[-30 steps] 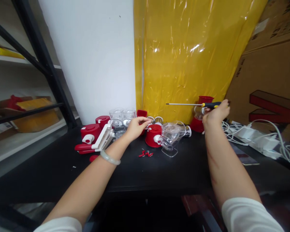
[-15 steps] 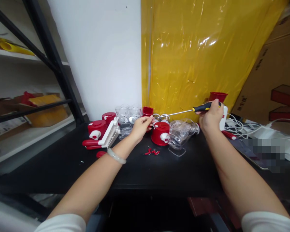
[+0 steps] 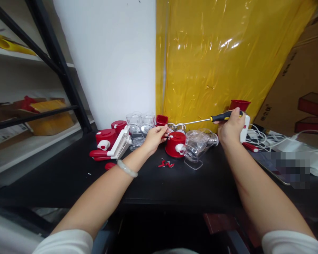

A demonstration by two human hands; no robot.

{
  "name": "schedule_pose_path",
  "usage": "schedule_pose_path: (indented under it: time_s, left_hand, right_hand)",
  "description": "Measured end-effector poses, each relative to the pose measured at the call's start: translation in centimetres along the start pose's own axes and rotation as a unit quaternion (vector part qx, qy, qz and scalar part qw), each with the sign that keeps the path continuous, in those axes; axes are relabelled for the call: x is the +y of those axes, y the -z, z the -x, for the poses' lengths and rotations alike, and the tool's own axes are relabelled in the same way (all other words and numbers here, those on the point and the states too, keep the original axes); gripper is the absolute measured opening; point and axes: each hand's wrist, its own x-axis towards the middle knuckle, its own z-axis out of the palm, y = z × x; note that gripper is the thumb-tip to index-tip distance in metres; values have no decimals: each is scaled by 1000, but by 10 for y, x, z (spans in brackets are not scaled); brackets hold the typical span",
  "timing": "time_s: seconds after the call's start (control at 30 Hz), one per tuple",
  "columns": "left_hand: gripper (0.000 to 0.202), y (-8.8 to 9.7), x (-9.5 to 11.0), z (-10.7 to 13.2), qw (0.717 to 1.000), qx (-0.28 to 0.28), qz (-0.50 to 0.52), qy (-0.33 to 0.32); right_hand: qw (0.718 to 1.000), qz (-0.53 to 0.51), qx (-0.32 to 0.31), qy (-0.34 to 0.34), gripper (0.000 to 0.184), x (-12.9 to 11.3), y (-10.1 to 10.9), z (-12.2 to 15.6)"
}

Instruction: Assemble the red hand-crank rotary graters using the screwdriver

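Observation:
My right hand (image 3: 231, 127) is closed around the black and yellow handle of a screwdriver (image 3: 196, 122), whose shaft points left. At its tip, my left hand (image 3: 157, 137) pinches thumb and fingers together; what lies between them is too small to make out. Just right of those fingertips stands a red round housing (image 3: 176, 144) with a white knob on its side. Clear plastic parts (image 3: 197, 143) touch its right side. On the black table in front lie several small red pieces (image 3: 166, 164), some with metal pins.
More red housings (image 3: 106, 137), a white frame with a red handle (image 3: 120, 145) and clear cups (image 3: 140, 121) sit at the left. Behind my right hand are a red funnel-like part (image 3: 240, 104) and white cables (image 3: 262, 139). A dark flat device (image 3: 274, 169) lies at the right.
The view has shifted very slightly. Both hands and the screwdriver keep nearly the same positions, with the tip still at my left fingertips.

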Motion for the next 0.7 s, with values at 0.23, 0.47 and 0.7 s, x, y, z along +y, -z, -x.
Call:
schedule_pose_path:
  time_s: [0.23, 0.47, 0.7]
  left_hand:
    - [35, -1, 1, 1, 1000, 14, -1, 2]
    - [32, -3, 5, 3, 1000, 17, -1, 10]
    - [32, -2, 5, 3, 1000, 15, -12, 10]
  right_hand:
    - [1000, 10, -13, 9, 17, 0, 1, 1]
    - [1000, 8, -14, 1, 19, 0, 0, 4]
    - [1000, 9, -3, -1, 25, 4, 2, 0]
